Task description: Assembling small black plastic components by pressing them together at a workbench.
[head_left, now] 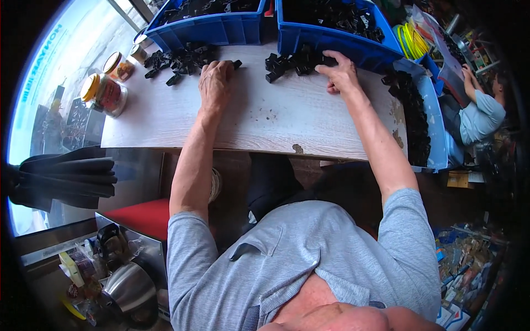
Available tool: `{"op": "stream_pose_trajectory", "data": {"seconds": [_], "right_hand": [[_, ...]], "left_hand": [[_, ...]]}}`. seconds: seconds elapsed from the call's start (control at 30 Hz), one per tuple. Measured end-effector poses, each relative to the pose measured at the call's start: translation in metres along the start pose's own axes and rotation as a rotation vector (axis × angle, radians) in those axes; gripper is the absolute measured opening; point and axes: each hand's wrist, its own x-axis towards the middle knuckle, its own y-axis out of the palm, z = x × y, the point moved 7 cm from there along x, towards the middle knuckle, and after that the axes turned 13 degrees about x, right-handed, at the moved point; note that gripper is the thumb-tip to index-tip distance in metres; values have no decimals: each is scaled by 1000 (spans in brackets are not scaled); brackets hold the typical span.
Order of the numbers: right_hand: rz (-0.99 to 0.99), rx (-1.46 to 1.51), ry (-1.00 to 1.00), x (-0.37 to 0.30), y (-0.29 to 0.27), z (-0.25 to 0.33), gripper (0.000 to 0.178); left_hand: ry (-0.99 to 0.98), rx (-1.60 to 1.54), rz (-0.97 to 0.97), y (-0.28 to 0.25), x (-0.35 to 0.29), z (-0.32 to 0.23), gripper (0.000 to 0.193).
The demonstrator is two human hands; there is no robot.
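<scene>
Black plastic parts [185, 59] lie in a loose heap on the light wood-grain table [259, 118], beside my left hand [216, 83]. That hand is closed, its fingers curled down, with a small black plastic part [237, 64] sticking out at its fingertips. A second heap of black plastic parts [284, 65] sits farther right, in front of a blue bin. At its right edge is my right hand [342, 73], two fingers stretched apart toward the heap and the others bent under. I see nothing gripped between those two fingers.
Two blue bins [232, 28] [342, 48] full of black parts line the table's far edge. A light-blue bin [436, 118] of black parts stands at the right. Jars, one yellow-lidded [105, 95], stand at the left by the window. Another person [479, 113] sits at far right.
</scene>
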Motion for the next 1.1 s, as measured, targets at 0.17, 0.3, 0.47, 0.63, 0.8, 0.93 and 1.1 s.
{"op": "stream_pose_trajectory", "data": {"seconds": [0.17,0.3,0.47,0.63,0.8,0.93,1.1], "right_hand": [[19,-82,-51,10,7,-2,46],[22,-75,-85,13,-1,-9,42],[10,-50,-45,8,-3,-13,41],[41,-96,-133,-2,-1,-2,46],[98,-208,-152,1,9,-1,50],[49,-206,-157,3,2,-7,49],[-13,-102,-137,-13,-6,-2,47]], "left_hand": [[-39,-28,-28,3,2,6,18],[62,-5,-2,-1,0,-14,23],[88,47,-13,-3,-2,-13,25],[58,27,50,-1,-4,-11,25],[40,36,74,2,-5,-8,23],[34,-13,66,1,-3,-10,24],[55,-101,-45,0,-8,1,24]]}}
